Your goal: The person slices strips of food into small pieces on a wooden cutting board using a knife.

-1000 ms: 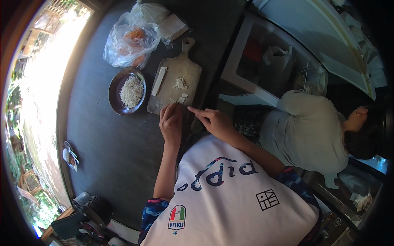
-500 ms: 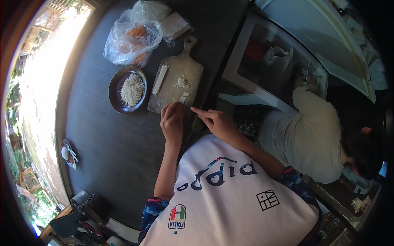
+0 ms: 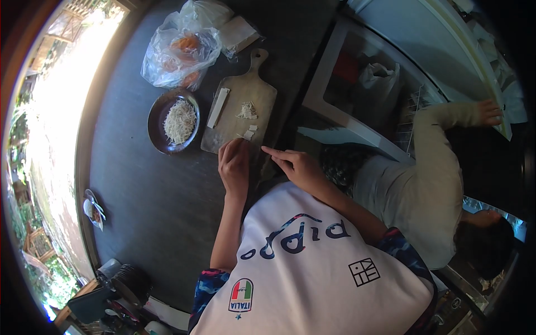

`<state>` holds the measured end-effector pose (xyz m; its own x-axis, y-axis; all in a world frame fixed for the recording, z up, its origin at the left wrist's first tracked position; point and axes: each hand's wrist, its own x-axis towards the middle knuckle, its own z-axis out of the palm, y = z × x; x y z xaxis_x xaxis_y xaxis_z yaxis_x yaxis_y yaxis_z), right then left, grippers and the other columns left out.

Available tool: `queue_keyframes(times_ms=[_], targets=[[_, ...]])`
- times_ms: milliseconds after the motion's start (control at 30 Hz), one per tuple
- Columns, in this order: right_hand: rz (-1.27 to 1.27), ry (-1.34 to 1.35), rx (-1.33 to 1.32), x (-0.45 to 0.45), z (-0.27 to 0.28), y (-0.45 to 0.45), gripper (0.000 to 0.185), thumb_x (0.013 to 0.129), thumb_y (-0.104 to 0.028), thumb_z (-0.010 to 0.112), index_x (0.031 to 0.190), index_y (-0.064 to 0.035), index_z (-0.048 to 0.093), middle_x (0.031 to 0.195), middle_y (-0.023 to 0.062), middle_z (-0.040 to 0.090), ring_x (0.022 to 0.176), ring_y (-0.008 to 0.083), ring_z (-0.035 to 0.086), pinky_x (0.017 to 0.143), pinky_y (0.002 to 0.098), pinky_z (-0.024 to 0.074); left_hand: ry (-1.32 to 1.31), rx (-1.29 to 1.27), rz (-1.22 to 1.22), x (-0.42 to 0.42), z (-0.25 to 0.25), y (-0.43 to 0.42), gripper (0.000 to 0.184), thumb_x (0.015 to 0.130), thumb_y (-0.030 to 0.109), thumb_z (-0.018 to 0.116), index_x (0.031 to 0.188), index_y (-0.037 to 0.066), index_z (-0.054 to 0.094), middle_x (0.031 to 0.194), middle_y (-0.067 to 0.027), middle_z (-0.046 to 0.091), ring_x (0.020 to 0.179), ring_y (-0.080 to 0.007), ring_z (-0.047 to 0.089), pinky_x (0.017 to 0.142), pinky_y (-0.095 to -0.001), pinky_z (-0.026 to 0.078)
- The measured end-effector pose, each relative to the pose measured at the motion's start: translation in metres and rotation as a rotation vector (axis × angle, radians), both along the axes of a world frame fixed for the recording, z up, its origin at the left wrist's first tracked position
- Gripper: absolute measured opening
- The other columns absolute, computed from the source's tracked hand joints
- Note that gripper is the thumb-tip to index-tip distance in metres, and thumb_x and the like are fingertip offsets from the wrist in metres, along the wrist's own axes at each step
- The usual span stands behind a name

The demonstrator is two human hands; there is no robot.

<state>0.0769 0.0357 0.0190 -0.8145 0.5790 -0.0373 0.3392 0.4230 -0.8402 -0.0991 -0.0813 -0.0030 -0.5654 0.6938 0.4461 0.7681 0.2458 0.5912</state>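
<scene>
My left hand (image 3: 233,164) is closed at the near edge of a wooden cutting board (image 3: 231,131), its fingertips bunched by small white pieces (image 3: 249,133); whatever it pinches is hidden. Just right of it is my right hand (image 3: 297,167), index finger stretched toward the board and the other fingers curled; what they hold cannot be made out. Farther up the board lie a small heap of thin pale strips (image 3: 247,110) and a long white block (image 3: 218,108). Left of the board, a dark bowl (image 3: 156,135) holds a mound of shredded white strips (image 3: 180,122).
A clear plastic bag (image 3: 181,50) with orange contents and a wrapped pale block (image 3: 239,36) sit behind the board. On the right, a person (image 3: 407,184) leans beside an open chest freezer (image 3: 340,111). A small dish (image 3: 94,210) with a spoon is far left.
The other person's arm has swung from inside the freezer out to its raised lid, and their head has shifted lower in view. My right hand has moved very slightly; my left stays put.
</scene>
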Motion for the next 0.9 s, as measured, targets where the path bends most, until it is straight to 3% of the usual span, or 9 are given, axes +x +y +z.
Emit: queue_keyframes(times_ms=[433,633,733,900], targets=[[0.028,-0.019,-0.062,-0.013,0.006,0.009,0.039,0.109,-0.023,0.067,0.147,-0.0301,0.072,0.101,0.0160,0.079,0.083,0.0369,0.077,0.072,0.0453,0.0622,0.024,-0.023,-0.012,0.000,0.001,0.001,0.018,0.091,-0.004,0.077,0.108,0.000,0.081,0.118,-0.0101,0.078,0.112,-0.0340,0.073,0.096,-0.0444,0.060],[0.021,-0.026,0.045,-0.012,0.008,0.002,0.038,0.110,-0.023,0.066,0.147,-0.0281,0.073,0.099,0.0151,0.079,0.083,0.0368,0.077,0.072,0.0454,0.0624,0.005,-0.035,0.047,0.006,0.000,0.002,0.018,0.094,-0.003,0.077,0.110,0.001,0.083,0.119,-0.0106,0.079,0.111,-0.0323,0.074,0.098,-0.0433,0.059],[-0.076,0.189,0.031,-0.003,0.001,-0.003,0.037,0.110,-0.024,0.067,0.146,-0.0281,0.073,0.094,0.0144,0.079,0.082,0.0362,0.077,0.071,0.0457,0.0619,-0.084,-0.013,0.079,0.003,0.004,0.002,0.020,0.095,-0.001,0.078,0.113,0.003,0.084,0.120,-0.0113,0.080,0.112,-0.0318,0.075,0.099,-0.0426,0.059],[-0.025,0.052,-0.011,0.011,0.005,-0.003,0.037,0.111,-0.025,0.066,0.146,-0.0291,0.073,0.096,0.0148,0.079,0.084,0.0362,0.078,0.071,0.0448,0.0618,-0.048,0.106,0.219,-0.023,0.011,-0.003,0.025,0.099,0.000,0.077,0.122,0.008,0.083,0.124,-0.0090,0.080,0.114,-0.0295,0.073,0.098,-0.0424,0.059]])
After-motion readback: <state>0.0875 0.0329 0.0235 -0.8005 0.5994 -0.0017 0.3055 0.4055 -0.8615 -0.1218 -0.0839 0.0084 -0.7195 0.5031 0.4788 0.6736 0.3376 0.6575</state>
